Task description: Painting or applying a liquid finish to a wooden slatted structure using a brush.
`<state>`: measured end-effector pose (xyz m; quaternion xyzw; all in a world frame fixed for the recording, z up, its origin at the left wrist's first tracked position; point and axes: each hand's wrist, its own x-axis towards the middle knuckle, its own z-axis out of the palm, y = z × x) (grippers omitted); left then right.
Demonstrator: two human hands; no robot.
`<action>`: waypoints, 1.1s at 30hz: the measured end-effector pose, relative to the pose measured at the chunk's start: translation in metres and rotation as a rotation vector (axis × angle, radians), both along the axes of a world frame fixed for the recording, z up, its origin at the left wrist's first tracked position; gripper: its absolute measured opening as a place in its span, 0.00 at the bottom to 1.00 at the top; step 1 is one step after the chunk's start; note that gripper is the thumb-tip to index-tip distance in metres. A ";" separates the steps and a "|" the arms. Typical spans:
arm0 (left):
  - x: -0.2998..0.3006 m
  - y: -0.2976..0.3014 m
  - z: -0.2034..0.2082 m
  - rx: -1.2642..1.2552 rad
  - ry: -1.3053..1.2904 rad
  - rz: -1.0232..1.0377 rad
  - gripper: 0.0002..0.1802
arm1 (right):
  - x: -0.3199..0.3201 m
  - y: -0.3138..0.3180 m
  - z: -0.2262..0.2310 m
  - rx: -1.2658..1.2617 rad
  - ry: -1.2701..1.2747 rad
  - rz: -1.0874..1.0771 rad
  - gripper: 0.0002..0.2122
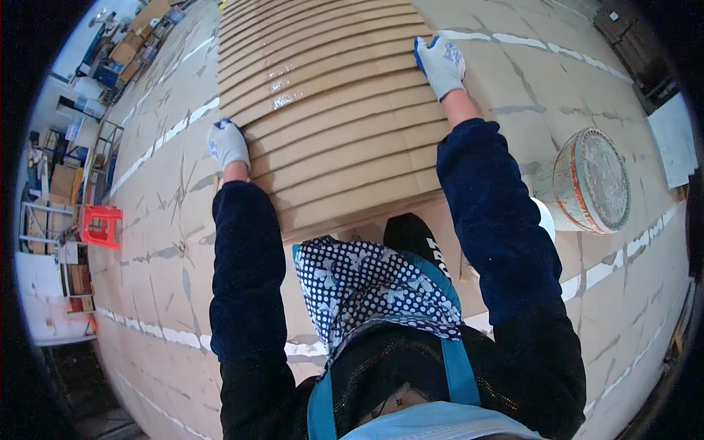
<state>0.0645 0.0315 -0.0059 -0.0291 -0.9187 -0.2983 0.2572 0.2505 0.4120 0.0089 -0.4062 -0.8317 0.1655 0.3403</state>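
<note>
Stacked cardboard sheets (330,125), overlapping like shingles. Position: directly before the person, between both hands, near end close to the apron (367,286), far end running out at the top of the view. Support underneath: hidden, cannot be told.

Orientation: long axis pointing away from the person, the far end leaning slightly to the left. Individual sheet edges lie crosswise to that axis, roughly parallel, each climbing a little toward the right.

Appearance: plain light brown, matt for the most part, with dark shadow lines under the stepped edges. A group of bright glints left of centre, toward the far half. Broadest exposed band nearest the person.

Left hand (229,143): white glove with blue; at the left edge, fingers curled in. Right hand (441,62): matching glove; at the right edge, farther out, fingers bent against the side. Fingertips of both partly hidden; whether either has hold of a sheet, or merely presses, cannot be told.

Surroundings: lidded bucket (583,183), stained, on the floor (176,242) at right; red plastic stool (102,226) at far left.
</note>
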 end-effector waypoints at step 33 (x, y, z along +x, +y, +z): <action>-0.076 -0.005 -0.020 -0.447 -0.111 -0.227 0.26 | 0.554 -0.214 -0.346 -0.424 -0.439 -0.388 0.33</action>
